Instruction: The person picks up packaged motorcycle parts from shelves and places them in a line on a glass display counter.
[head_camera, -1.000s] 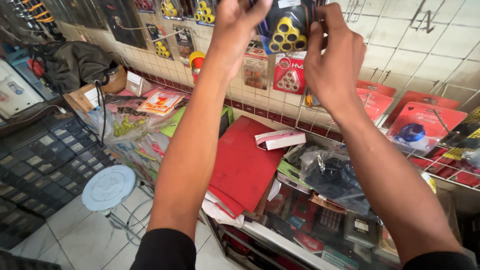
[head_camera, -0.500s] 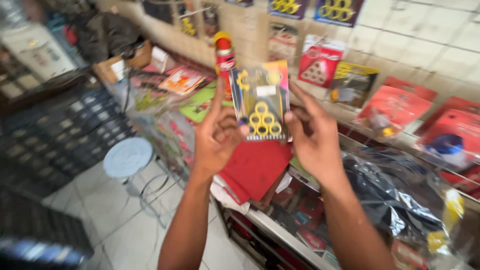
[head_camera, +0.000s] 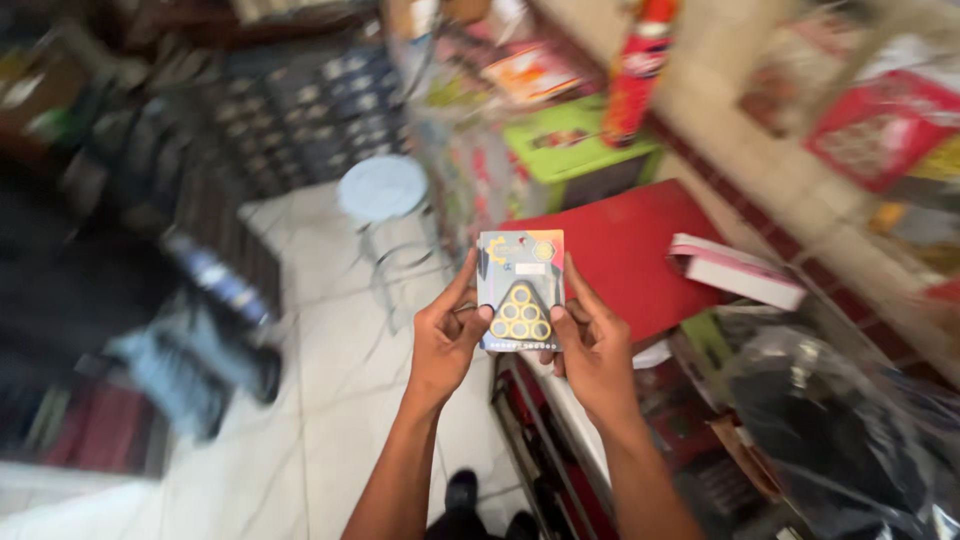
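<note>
A flat blister pack (head_camera: 520, 290) is held upright in front of the person, above the edge of a cluttered shop counter (head_camera: 600, 420) and the pale tiled floor (head_camera: 330, 400). Its card is grey-blue and orange, and a clear triangular bubble on the front holds six small yellow-ringed rollers stacked in a pyramid: three along the bottom, two above, one on top. The left hand (head_camera: 443, 340) grips the pack's left edge, thumb pressed on the front near the lower corner and fingers curled behind the card. The right hand (head_camera: 592, 345) clasps the right edge in the same way, thumb on the front beside the bubble and fingers wrapped behind. Both forearms rise from the bottom of the view and converge on the pack, wrists bent slightly inward. Just beyond the pack a red folder (head_camera: 630, 250) lies flat on the counter, with a white and pink box (head_camera: 735, 270) resting at its right edge. Farther back stand a green box (head_camera: 575, 150) and a red spray can (head_camera: 640, 70), both blurred. A round white stool (head_camera: 383, 190) stands on the floor to the left, well apart from the hands.
</note>
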